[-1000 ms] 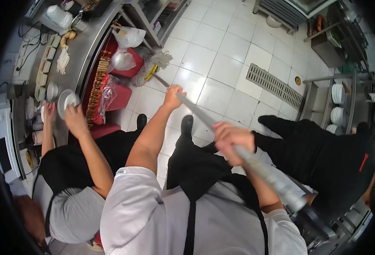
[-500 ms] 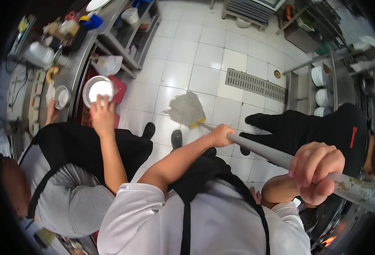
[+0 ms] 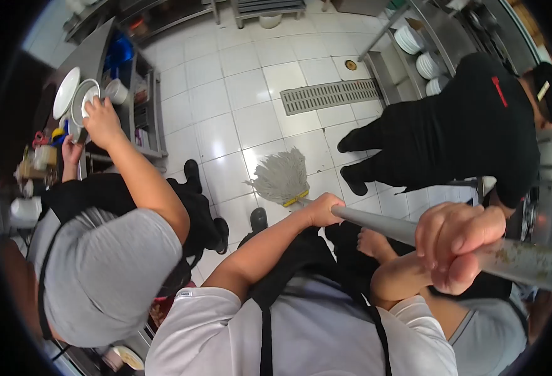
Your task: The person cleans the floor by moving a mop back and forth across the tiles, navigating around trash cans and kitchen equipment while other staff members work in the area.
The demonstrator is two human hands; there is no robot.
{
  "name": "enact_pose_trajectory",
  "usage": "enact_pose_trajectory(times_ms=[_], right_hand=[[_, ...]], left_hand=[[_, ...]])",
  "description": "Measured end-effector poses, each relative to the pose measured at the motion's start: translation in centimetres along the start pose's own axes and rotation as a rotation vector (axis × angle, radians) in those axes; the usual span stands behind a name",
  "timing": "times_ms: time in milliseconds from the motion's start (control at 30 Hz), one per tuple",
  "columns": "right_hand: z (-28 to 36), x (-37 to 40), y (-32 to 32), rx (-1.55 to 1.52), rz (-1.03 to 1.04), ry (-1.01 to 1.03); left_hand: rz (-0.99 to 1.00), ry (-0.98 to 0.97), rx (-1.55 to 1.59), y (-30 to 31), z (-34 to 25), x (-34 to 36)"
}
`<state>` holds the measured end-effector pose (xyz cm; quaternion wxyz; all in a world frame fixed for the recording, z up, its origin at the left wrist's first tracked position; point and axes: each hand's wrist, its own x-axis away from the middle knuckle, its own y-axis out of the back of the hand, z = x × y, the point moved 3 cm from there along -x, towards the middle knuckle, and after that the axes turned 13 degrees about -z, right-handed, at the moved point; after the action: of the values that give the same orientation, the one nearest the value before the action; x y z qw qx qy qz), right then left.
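Note:
A mop with a grey string head [image 3: 281, 175] and a yellow clamp rests on the white tiled floor. Its grey handle [image 3: 376, 225] slants toward the right edge of the view, with worn, flaking patches near the top. My left hand [image 3: 325, 210] is wrapped round the lower part of the handle, just above the clamp. Higher up, my right hand [image 3: 456, 245] grips the same handle, large and close to the camera.
At left, a co-worker in grey [image 3: 110, 276] holds a metal bowl [image 3: 85, 102] by a steel counter. Another in black [image 3: 448, 125] stands at right near shelved plates [image 3: 409, 39]. A third person in grey [image 3: 489, 332] is at lower right. Ahead lies a floor drain [image 3: 330, 96].
The view has turned. The left co-worker's hands and bowl are now farther up beside a white plate. The third person shows more at lower right. Both my hands still hold the handle.

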<state>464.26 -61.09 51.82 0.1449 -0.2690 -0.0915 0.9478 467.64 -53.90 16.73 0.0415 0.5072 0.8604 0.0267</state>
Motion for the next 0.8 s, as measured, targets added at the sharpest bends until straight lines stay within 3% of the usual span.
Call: enact_pose_trajectory(times_ms=[67, 300, 533, 767, 800], right_hand=[[0.3, 0.8, -1.3, 0.123, -0.001, 0.079], [1.2, 2.4, -3.4, 0.182, 0.092, 0.048], [1.4, 4.2, -7.5, 0.088, 0.079, 0.003], [5.1, 11.2, -10.3, 0.081, 0.168, 0.046], [5.7, 12.9, -10.5, 0.113, 0.108, 0.108]], left_hand=[[0.018, -0.05, -0.006, 0.1, 0.2, 0.4], [0.037, -0.08, 0.058, 0.3, 0.3, 2.6], [-0.007, -0.098, 0.033, 1.2, 0.3, 5.9], [-0.069, -0.121, -0.04, -1.0, -0.6, 12.5], [-0.069, -0.112, -0.063, -1.7, -0.4, 13.7]])
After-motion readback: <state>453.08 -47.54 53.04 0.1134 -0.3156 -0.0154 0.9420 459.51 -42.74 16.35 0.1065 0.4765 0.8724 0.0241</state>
